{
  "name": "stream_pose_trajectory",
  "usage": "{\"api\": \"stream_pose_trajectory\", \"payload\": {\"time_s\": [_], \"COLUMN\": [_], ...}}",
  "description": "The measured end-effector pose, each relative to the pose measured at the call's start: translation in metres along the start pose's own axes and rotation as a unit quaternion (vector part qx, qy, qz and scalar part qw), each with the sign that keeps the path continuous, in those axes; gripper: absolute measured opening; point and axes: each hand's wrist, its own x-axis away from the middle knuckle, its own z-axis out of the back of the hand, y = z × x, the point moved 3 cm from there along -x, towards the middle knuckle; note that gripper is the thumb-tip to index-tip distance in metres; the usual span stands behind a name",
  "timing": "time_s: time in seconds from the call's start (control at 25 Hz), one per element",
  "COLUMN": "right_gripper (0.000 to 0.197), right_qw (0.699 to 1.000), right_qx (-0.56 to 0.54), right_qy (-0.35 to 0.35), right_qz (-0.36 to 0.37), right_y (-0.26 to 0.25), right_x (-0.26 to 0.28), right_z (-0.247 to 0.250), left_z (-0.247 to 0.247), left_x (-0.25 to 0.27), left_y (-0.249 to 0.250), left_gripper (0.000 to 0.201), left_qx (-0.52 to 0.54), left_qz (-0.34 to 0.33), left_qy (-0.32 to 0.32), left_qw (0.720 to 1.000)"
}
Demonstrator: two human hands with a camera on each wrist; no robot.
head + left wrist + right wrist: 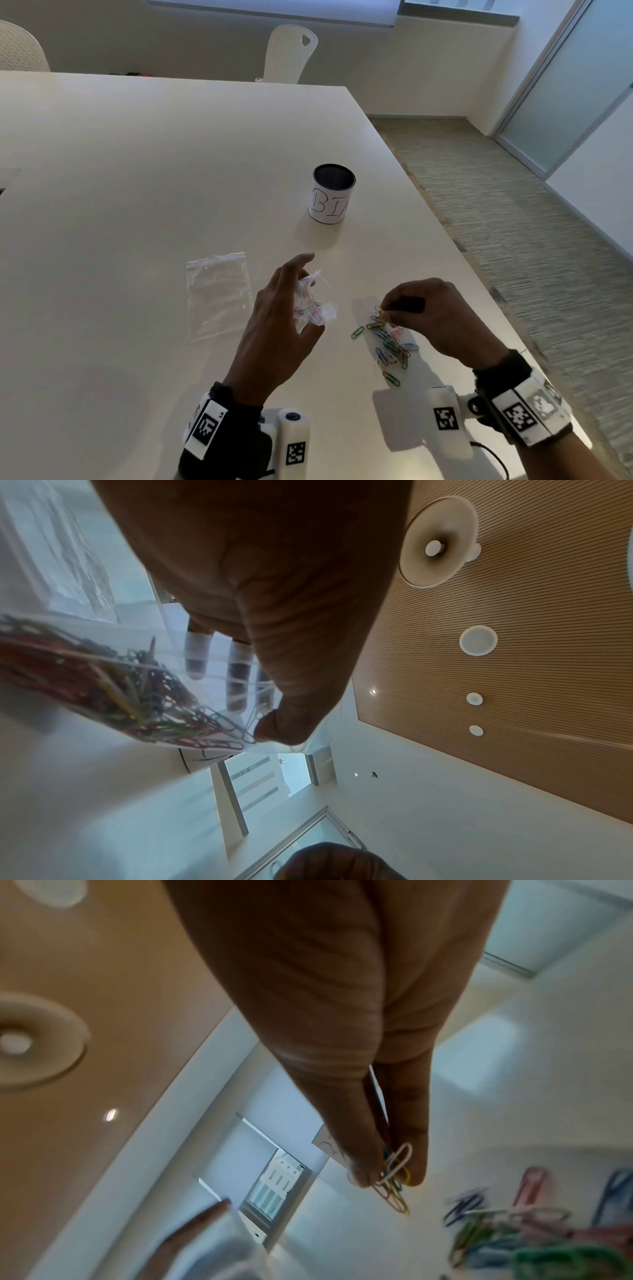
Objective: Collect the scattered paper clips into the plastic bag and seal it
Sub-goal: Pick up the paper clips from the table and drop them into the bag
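The left hand [274,329] grips the plastic bag [310,301] (clips already inside); beside it, the right hand [428,311] pinches several paper clips [395,1172] above the table's [137,205] pile [392,344].

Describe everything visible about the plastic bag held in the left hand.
The plastic bag is small, clear and crumpled, with a red line near its zip edge. The left hand holds it above the table, thumb pinching one wall against the fingers. Many coloured paper clips already lie inside. Whether its mouth is open cannot be told.
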Motion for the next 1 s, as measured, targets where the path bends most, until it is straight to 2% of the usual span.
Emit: {"api": "stream_pose_trajectory", "payload": {"time_s": [0.12,0.32,0.4,0.48,0.72,1.0], "right_gripper": [0.013,0.013,0.012,0.01,0.014,0.017], "right_qw": [0.983,0.96,0.961,0.973,0.988,0.987], "right_qx": [-0.182,-0.277,-0.264,-0.205,-0.061,-0.058], "right_qy": [0.011,0.023,0.039,0.056,0.058,0.022], "right_qz": [-0.033,0.03,0.068,0.096,0.133,0.148], "right_y": [-0.016,-0.066,-0.084,-0.093,-0.099,-0.101], "right_x": [0.008,0.011,0.009,0.005,0.003,0.001], "right_z": [0.007,-0.002,-0.011,-0.021,-0.028,-0.024], "left_z": [0.0,-0.001,-0.002,-0.002,-0.001,-0.002], "left_x": [0.0,0.0,0.0,-0.001,-0.002,-0.002], "left_y": [0.0,0.001,-0.001,-0.002,-0.002,-0.002], "left_gripper": [0.085,0.085,0.088,0.09,0.087,0.085], "left_qx": [-0.003,-0.009,-0.011,-0.016,-0.025,-0.017], "left_qz": [-0.002,-0.002,-0.002,-0.001,-0.008,-0.001], "left_qy": [-0.004,-0.006,-0.009,-0.012,-0.006,-0.012], "left_qw": [1.0,1.0,1.0,1.0,1.0,1.0]}}
